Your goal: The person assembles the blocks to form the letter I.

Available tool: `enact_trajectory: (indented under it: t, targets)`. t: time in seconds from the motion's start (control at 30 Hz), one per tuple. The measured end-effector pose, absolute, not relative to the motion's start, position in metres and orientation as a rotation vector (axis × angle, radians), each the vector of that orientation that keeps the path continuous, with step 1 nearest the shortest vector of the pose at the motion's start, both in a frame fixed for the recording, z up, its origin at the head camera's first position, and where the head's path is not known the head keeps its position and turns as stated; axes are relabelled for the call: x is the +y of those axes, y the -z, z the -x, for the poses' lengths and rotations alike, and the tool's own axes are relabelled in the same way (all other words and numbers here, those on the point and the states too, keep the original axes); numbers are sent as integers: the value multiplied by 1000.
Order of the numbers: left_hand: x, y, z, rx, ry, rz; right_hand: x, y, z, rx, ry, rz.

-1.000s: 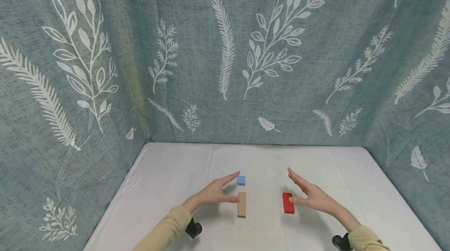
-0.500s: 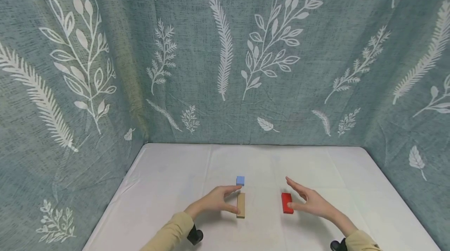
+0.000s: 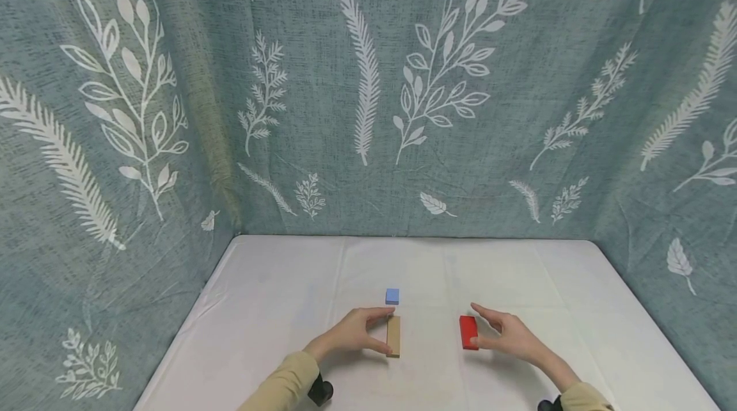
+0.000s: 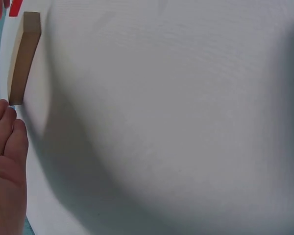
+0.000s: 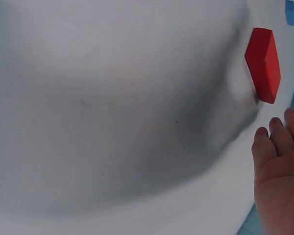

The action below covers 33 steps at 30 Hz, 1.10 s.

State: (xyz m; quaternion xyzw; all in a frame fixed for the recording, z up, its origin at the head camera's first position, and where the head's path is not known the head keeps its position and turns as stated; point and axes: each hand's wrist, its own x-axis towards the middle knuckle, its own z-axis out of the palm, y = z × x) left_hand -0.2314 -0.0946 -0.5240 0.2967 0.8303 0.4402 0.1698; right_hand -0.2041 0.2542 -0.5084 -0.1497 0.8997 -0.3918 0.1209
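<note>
A tan wooden block (image 3: 394,337) lies lengthwise on the white table, left of a red block (image 3: 469,333). My left hand (image 3: 352,330) spans the tan block from its left side, thumb by the near end and fingers by the far end. In the left wrist view, the straight fingers (image 4: 2,132) come right up to the end of the wooden block (image 4: 24,58). My right hand (image 3: 511,334) reaches over the red block from the right, its thumb overlapping the near part. The right wrist view has a gap between the fingers (image 5: 279,139) and the red block (image 5: 263,66).
A small blue block (image 3: 393,296) lies just beyond the tan one. The white table (image 3: 288,270) ends at a blue-green curtain (image 3: 322,110) with white leaf prints, which stands at the back and both sides. Each wrist wears a black camera mount (image 3: 320,390).
Both hands have lowered toward the blocks, and the spread between thumb and fingers has narrowed. The left fingers have come back from beside the blue block to the tan block's far end.
</note>
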Motion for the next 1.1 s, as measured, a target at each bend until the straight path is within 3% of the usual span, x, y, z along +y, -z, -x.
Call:
enact_trajectory:
  t: [1.1]
  targets:
    - [-93, 533, 225, 2489, -1193, -896, 256, 526, 203, 2615, 1116, 389]
